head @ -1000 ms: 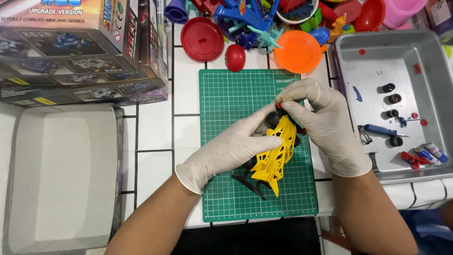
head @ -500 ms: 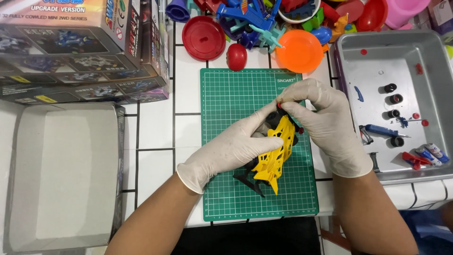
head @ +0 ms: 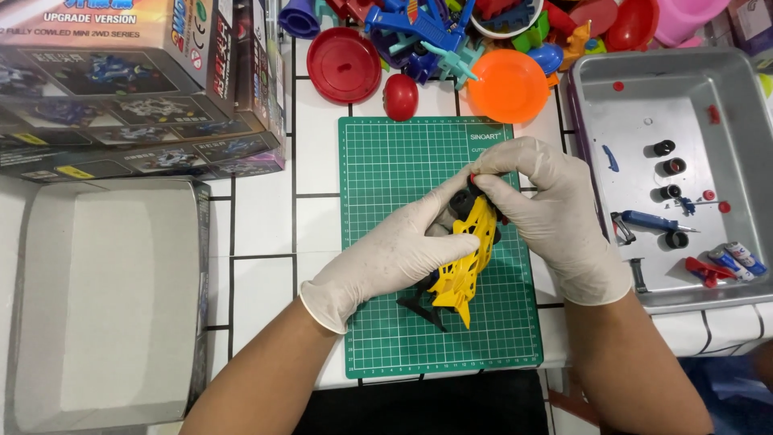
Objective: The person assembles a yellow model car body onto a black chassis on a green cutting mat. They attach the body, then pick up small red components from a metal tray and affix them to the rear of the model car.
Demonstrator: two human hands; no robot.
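Both hands wear pale latex gloves and meet over a green cutting mat (head: 386,169). My left hand (head: 386,254) grips a yellow and black toy car body (head: 463,270) from the left side. My right hand (head: 555,217) closes on the car's upper end, its fingertips pinching a small red part at the top of the black section. The car's pointed yellow nose faces the mat's near edge. Fingers hide much of the black chassis.
A metal tray (head: 628,121) on the right holds small black wheels, a blue tool, red parts and batteries. Colourful plastic toys, a red lid (head: 344,64) and an orange dish (head: 509,84) crowd the far side. Kit boxes (head: 121,89) and an open grey box lid (head: 105,298) lie left.
Hands and car have barely shifted; the right fingertips keep working at the car's top end.
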